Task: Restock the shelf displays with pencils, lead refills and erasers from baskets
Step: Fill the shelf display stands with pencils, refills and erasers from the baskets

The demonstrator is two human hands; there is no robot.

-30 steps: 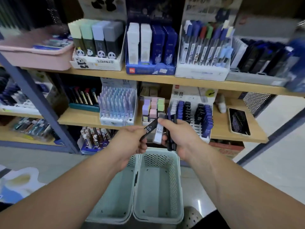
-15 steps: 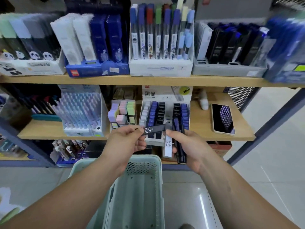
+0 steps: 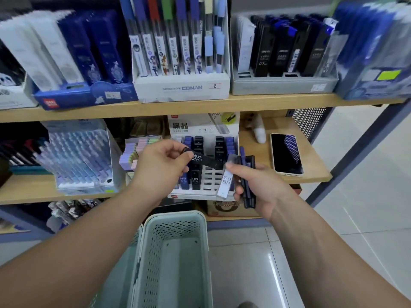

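Head: black lead refill [image 3: 206, 161] crosswise, left-to-right.

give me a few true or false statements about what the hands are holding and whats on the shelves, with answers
1. The left hand pinches a black refill case marked HB. True.
2. The right hand holds nothing. False: it grips a white refill case and several dark ones.
3. A phone lies on the middle shelf, right of the refill display. True.
4. The Conan display stands on the same shelf as the phone. False: it stands on the shelf above.
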